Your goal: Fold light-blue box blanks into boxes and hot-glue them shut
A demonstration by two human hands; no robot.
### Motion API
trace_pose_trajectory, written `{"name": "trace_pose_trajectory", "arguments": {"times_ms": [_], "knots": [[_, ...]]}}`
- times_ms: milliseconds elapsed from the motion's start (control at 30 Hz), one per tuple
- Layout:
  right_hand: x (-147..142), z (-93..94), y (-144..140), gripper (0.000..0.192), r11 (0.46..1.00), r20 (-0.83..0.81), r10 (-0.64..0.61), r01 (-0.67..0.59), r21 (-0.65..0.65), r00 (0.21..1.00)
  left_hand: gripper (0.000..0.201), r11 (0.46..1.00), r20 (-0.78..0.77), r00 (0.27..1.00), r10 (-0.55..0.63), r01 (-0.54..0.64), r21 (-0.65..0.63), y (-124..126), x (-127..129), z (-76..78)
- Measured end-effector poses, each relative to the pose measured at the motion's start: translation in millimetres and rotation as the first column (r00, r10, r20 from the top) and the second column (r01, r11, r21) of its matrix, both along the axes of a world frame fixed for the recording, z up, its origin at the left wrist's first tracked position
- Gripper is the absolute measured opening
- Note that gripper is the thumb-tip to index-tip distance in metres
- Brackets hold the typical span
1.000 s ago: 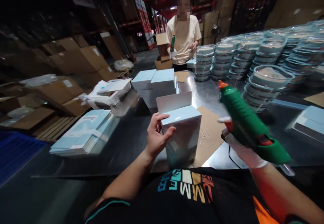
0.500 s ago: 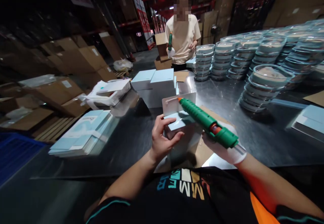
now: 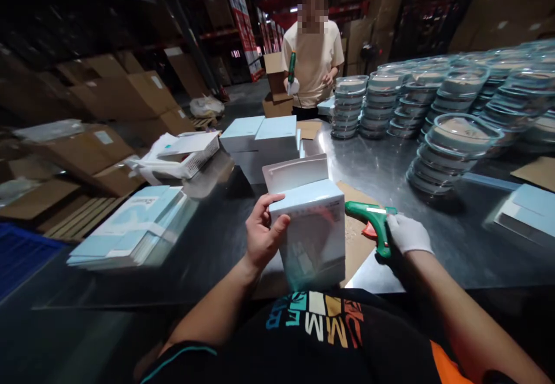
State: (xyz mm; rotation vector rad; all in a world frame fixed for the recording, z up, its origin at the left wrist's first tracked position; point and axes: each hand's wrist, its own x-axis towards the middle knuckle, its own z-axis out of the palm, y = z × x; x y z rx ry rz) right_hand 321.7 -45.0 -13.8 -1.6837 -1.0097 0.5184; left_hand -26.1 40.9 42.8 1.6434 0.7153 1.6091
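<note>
My left hand [image 3: 261, 235] grips the left side of a pale blue and white box [image 3: 313, 235] that stands upright on a brown cardboard sheet [image 3: 358, 239]. The box's top flap [image 3: 295, 173] stands open, with a thin line of glue along its upper edge. My right hand [image 3: 405, 235], in a white glove, holds a green glue gun [image 3: 370, 217] low over the cardboard, just right of the box, nozzle toward the box.
Closed pale blue boxes [image 3: 260, 135] sit behind on the metal table [image 3: 381, 170]. Flat box blanks [image 3: 130, 225] lie at left, a white basket [image 3: 191, 155] beyond. Stacks of clear lidded bowls [image 3: 451, 141] fill the right. Another person [image 3: 312, 60] stands opposite holding a glue gun.
My right hand drew the glue gun off the open flap and lowered it to the box's right side. A glue line now shows on the flap. My left hand stayed on the box.
</note>
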Motion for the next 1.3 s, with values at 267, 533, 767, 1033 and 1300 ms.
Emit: {"name": "trace_pose_trajectory", "arguments": {"times_ms": [267,533,767,1033,1300], "knots": [[-85,74.0,9,0.059,0.912,-0.210,0.390,-0.344,0.224,0.897,0.062,0.991,-0.086,0.991,-0.102,0.108,0.074,-3,15,-0.9],[-95,85.5,13,0.080,0.825,-0.004,0.513,-0.492,0.279,0.858,0.058,0.972,-0.111,0.977,-0.182,0.196,0.128,4,11,-9.4],[-83,79.8,-13,0.031,0.684,0.283,0.567,-0.633,0.363,0.774,0.039,0.869,-0.095,0.934,-0.344,0.356,0.345,17,11,4.3],[-91,87.1,-15,0.019,0.668,0.292,0.582,-0.651,0.359,0.759,0.027,0.832,-0.287,0.886,-0.365,0.449,0.326,21,0,20.4],[-94,48.1,3,0.108,0.791,0.267,0.570,-0.607,0.076,0.777,0.041,0.942,0.041,0.998,-0.046,0.029,0.335,21,-6,4.5]]}}
